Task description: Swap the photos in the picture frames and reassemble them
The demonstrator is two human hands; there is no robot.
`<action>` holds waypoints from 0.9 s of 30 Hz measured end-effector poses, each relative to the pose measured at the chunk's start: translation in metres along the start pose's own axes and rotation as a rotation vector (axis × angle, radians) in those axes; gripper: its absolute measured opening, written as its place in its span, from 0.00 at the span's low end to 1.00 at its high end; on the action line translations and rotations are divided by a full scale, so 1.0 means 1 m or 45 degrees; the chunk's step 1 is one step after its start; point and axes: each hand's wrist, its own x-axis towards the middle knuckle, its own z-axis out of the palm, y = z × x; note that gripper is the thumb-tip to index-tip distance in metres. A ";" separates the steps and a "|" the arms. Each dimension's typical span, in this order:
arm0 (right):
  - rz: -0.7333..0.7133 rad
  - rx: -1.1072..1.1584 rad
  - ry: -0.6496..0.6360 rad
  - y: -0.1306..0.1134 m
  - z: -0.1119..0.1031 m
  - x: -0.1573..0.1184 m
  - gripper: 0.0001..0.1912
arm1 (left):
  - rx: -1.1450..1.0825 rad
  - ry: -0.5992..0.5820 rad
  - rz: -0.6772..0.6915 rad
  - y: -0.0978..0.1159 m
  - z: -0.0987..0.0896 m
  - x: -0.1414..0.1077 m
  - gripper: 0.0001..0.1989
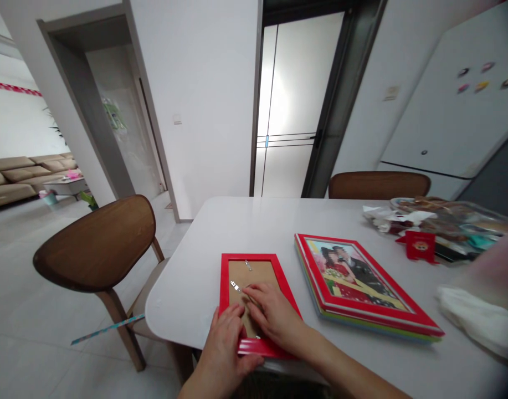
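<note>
A red picture frame (287, 293) lies face down at the near edge of the table, its brown backing board (237, 270) showing. Metal fittings (235, 286) sit on the board, one of them near its top edge. My left hand (224, 346) holds the frame's lower left corner, thumb along the bottom rail and fingers over the left side. Across the board reaches my right hand (274, 316), its fingers bent and drawn together just beside the middle fitting. What its fingertips pinch, if anything, is hidden.
To the right lies a stack of frames, a red one with a couple's photo (353, 271) on top. Beyond are a red card box (420, 245), plastic-wrapped items (457, 221) and a white cloth-like item (478, 321). Wooden chairs (99, 244) stand at the table (254, 221).
</note>
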 end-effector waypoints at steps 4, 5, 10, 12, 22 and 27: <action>0.069 -0.096 -0.021 -0.002 0.013 0.032 0.12 | -0.018 0.000 -0.002 0.001 0.000 0.001 0.15; 0.071 -0.099 -0.027 -0.003 0.015 0.036 0.12 | -0.021 -0.003 0.007 0.000 0.000 0.001 0.16; 0.088 -0.090 -0.038 -0.004 0.021 0.039 0.13 | -0.014 -0.025 0.011 -0.004 0.003 0.002 0.18; 0.083 -0.089 -0.037 -0.003 0.021 0.038 0.13 | -0.012 -0.033 -0.003 -0.005 0.003 0.002 0.16; 0.479 -0.180 0.181 0.051 0.024 0.077 0.11 | 0.032 -0.064 -0.038 0.000 -0.002 0.003 0.15; 0.567 -0.142 0.274 0.058 0.035 0.085 0.09 | 0.106 -0.030 0.055 -0.004 0.003 0.000 0.19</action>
